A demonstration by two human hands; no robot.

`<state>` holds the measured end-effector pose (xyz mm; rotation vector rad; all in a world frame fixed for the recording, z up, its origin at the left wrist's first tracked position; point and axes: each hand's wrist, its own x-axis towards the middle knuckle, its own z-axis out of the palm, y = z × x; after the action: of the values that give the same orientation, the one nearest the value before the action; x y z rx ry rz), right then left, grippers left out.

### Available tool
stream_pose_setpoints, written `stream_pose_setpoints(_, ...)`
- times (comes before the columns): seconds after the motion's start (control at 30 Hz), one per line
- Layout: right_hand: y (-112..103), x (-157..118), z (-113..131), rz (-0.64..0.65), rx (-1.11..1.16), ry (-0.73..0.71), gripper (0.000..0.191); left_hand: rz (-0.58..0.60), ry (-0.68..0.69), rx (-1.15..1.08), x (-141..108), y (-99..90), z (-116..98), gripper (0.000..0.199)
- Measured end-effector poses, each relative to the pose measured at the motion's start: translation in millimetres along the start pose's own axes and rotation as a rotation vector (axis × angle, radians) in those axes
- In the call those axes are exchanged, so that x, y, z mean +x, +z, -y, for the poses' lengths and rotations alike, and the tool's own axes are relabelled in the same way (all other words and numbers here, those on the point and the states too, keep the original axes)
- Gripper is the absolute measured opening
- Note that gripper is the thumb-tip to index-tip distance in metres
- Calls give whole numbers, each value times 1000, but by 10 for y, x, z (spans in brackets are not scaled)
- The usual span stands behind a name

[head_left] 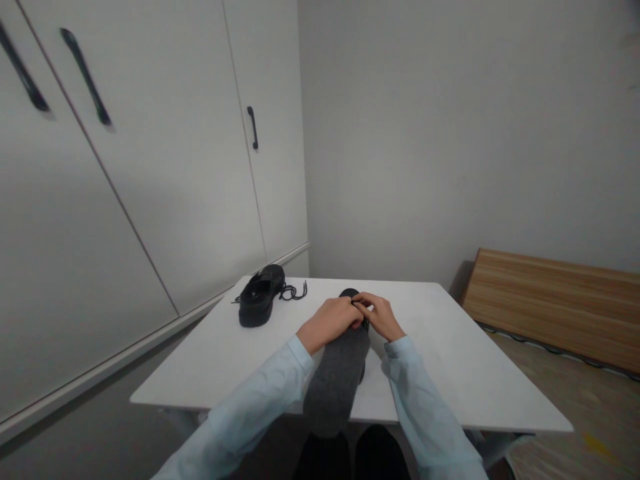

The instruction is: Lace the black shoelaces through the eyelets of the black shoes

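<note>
A black lace-up shoe (349, 292) lies on the white table in front of me, its toe pointing away, mostly covered by my hands. My left hand (336, 319) is closed over its lacing, fingers bent around the dark shoelace. From the other side, my right hand (379, 315) pinches the same lace with thumb and forefinger, its fingertips close to the left hand. A long grey fabric-like piece (336, 380) stretches from the shoe toward me, past the near table edge. The exact course of the lace is hidden by my fingers.
A second black shoe (260, 293) stands at the table's far left, its loose laces trailing right. The white table (440, 373) has its near edge before me. White cupboards (190, 167) rise at the left, and a wooden panel (555, 307) leans at the right.
</note>
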<state>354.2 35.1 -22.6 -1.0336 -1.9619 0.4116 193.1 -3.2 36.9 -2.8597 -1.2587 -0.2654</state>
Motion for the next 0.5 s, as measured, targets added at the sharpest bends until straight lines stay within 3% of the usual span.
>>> stream_pose_setpoints(0.3, 11, -2, -23, -25, 65, 29, 21, 42, 27, 144, 76, -136, -112, 14)
stream_pose_setpoints(0.5, 16, -6, -40, -46, 78, 35, 23, 20, 61, 179, 123, -112, -125, 20)
